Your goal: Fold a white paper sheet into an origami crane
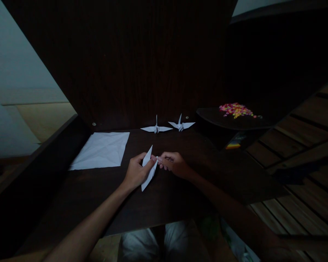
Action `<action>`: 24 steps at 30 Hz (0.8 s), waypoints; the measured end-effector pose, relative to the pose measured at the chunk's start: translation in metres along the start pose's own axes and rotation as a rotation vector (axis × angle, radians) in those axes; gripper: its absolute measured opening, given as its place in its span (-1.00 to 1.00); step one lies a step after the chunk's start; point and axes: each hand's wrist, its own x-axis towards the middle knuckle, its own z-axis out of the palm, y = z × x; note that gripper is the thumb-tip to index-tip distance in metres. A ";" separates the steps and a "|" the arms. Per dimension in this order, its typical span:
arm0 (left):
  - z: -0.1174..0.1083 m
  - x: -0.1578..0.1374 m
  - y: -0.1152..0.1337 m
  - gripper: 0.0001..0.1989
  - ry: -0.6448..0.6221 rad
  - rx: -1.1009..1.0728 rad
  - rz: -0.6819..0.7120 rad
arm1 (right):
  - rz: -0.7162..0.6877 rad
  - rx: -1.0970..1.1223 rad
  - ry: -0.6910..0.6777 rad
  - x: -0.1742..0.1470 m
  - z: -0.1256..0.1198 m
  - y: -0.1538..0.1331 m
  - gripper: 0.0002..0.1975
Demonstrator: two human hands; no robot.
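Above the dark tabletop, a folded white paper crane (145,185) is held between both hands, its long pointed wings slanting up and down. My left hand (136,171) grips the body, with the thumb lying across it. At the right side of the paper, my right hand (172,162) pinches a small tip between thumb and fingers. Exactly how that tip is folded is hidden by the fingers. Two finished-looking white paper cranes stand behind the hands, one crane (156,128) straight ahead and another crane (181,126) to its right, wings spread.
A creased white paper sheet (101,150) lies flat on the left of the table (120,203). On a raised corner shelf (207,115) at right sits a pile of small colourful pieces (237,110). A dark panel (131,65) rises behind; a low side board (41,156) borders the left.
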 end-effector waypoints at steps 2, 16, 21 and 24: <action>-0.001 0.000 0.000 -0.73 -0.010 0.017 0.003 | -0.031 -0.032 -0.009 -0.001 -0.001 0.001 -0.69; -0.009 0.006 0.006 -0.68 -0.221 -0.092 -0.101 | -0.243 -0.242 -0.093 -0.005 -0.004 -0.002 -0.78; -0.009 0.005 0.002 -0.70 -0.176 -0.074 -0.038 | -0.263 -0.289 -0.063 -0.005 -0.002 0.000 -0.76; -0.007 0.005 0.000 -0.71 -0.131 -0.043 -0.006 | -0.315 -0.368 -0.017 -0.005 0.000 0.002 -0.76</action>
